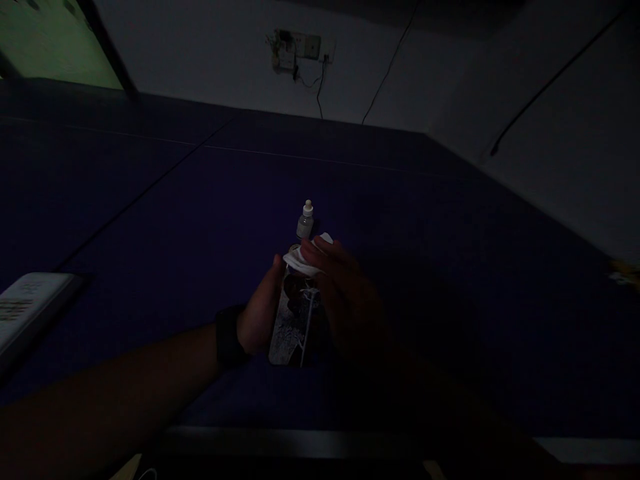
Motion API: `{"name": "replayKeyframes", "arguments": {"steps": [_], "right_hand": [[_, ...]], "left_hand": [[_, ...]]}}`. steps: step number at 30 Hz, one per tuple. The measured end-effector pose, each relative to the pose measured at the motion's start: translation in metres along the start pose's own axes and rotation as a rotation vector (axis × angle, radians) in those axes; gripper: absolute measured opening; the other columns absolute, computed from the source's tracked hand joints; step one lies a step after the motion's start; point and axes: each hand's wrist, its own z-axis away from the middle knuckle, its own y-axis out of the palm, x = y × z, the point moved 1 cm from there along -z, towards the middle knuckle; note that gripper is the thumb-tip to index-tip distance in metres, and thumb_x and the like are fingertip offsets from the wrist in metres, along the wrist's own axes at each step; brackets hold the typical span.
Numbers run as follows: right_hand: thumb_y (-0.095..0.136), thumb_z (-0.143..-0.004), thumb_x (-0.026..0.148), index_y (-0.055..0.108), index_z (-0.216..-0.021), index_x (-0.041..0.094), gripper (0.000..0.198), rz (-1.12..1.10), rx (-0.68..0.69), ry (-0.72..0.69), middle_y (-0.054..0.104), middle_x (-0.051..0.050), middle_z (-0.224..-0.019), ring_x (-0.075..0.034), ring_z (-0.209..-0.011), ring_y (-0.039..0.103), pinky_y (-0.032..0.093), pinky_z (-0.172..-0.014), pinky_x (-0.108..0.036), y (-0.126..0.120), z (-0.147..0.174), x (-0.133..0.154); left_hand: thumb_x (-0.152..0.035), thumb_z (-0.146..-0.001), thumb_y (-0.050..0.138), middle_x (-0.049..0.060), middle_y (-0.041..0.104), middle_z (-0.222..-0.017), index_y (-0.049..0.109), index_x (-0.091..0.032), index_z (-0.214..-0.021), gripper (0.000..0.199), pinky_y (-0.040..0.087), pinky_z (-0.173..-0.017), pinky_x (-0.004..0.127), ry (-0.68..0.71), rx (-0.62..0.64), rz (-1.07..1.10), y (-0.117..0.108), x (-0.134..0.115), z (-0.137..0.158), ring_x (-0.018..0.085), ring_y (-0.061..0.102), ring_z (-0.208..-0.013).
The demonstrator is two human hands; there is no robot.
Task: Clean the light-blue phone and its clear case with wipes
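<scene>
Your left hand (261, 312) is gripping the likely stiff, slick phone (289, 328) by its edge; your right hand (353, 293) is holding white cloth (305, 263).

"Awfully dim in here, isn't it?"

"Very. That greenish patch (60, 47) at far left is about the brightest spot."

"The white cloth (306, 263) stands out, but the right hand (353, 293) sinks into shadow."

"Past its wrist, nearly black. The purple surface (215, 207) darkens rightward too, and the wall sockets (299, 48) look murky, their fine detail lost."
</scene>
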Motion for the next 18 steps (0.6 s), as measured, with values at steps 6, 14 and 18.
{"name": "replayKeyframes", "arguments": {"steps": [6,14,18], "right_hand": [[0.042,-0.101,0.018,0.070,-0.127,0.022,0.038,-0.074,0.170,-0.115,0.069,-0.006,-0.135,-0.022,-0.137,0.056,0.039,-0.122,-0.044,0.000,0.001,0.003],[0.047,-0.103,0.042,0.074,-0.113,0.020,0.036,-0.477,-0.214,0.519,0.078,-0.005,-0.083,-0.020,-0.062,0.073,0.059,-0.051,-0.031,-0.015,0.002,-0.023],[0.061,-0.096,0.042,0.075,-0.097,0.021,0.025,-0.288,-0.443,0.487,0.077,-0.004,-0.086,-0.021,-0.074,0.074,0.057,-0.055,-0.027,-0.014,-0.001,-0.033]], "left_hand": [[-0.063,-0.097,0.048,0.008,0.076,-0.104,0.066,-0.015,-0.124,0.058,0.051,-0.097,0.031,-0.049,-0.029,0.034,0.004,-0.006,0.008,0.021,0.070,-0.106],[-0.069,-0.085,0.062,0.001,0.064,-0.084,0.061,-0.021,-0.117,0.057,0.056,-0.057,0.028,-0.100,-0.100,-0.149,0.000,-0.006,0.006,0.016,0.066,-0.069],[-0.075,-0.085,0.056,-0.004,0.057,-0.070,0.059,-0.022,-0.095,0.054,0.044,-0.041,0.021,-0.180,-0.184,-0.274,-0.004,0.000,0.005,0.010,0.054,-0.049]]}}
